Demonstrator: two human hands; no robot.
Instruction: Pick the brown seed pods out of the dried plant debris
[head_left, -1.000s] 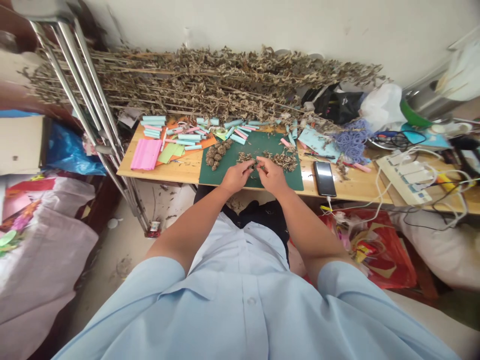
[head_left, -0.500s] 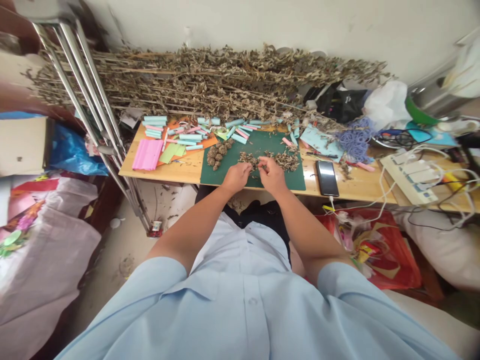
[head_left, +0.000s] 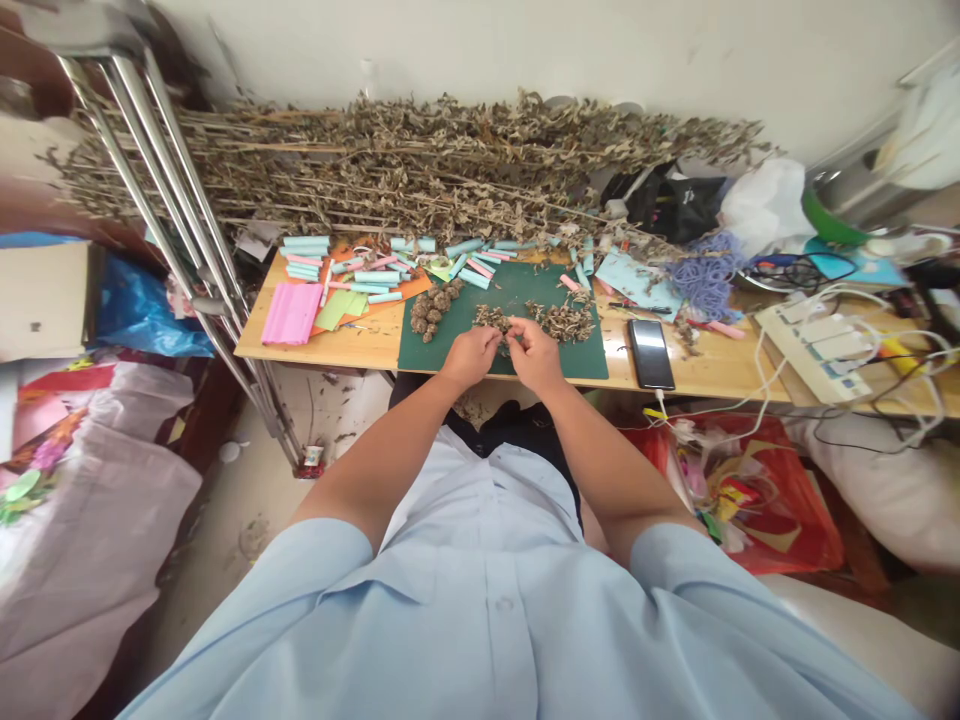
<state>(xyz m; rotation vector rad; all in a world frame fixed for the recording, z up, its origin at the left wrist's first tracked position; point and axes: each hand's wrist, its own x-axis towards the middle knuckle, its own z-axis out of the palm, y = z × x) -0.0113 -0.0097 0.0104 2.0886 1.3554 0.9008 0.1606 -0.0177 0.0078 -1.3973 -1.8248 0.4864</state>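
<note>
Dried leaf clump (head_left: 491, 318): where does it lie?

In the middle of a green cutting mat (head_left: 577, 365), whose front edge reaches the front edge of the tabletop (head_left: 337, 345).

And the hands?

The left hand (head_left: 469, 358) and the right hand (head_left: 534, 357) are close together at the clump, just above the mat's front edge.

How are the fingers set?

The left fingers (head_left: 491, 338) are pinched almost shut on the clump's edge, and the right fingers (head_left: 515, 330) are pinched on it from the other side. How much each one has hold of is too small to tell.

What's beside them on the mat?

A heap of round brown dried clusters (head_left: 429, 312) lies to the left of the hands, and a looser pile of dried leaves (head_left: 561, 322) lies to the right.

Further out?

Long dried leafy stalks (head_left: 412, 150) stretch along the tabletop's back edge against the wall. Light-blue paper rolls (head_left: 375, 277) and pink paper sheets (head_left: 291, 313) fill the left end. A black smartphone (head_left: 651, 353) sits right of the mat, with purple yarn (head_left: 705, 275) behind it and a white power strip (head_left: 817, 345) toward the right end.
</note>
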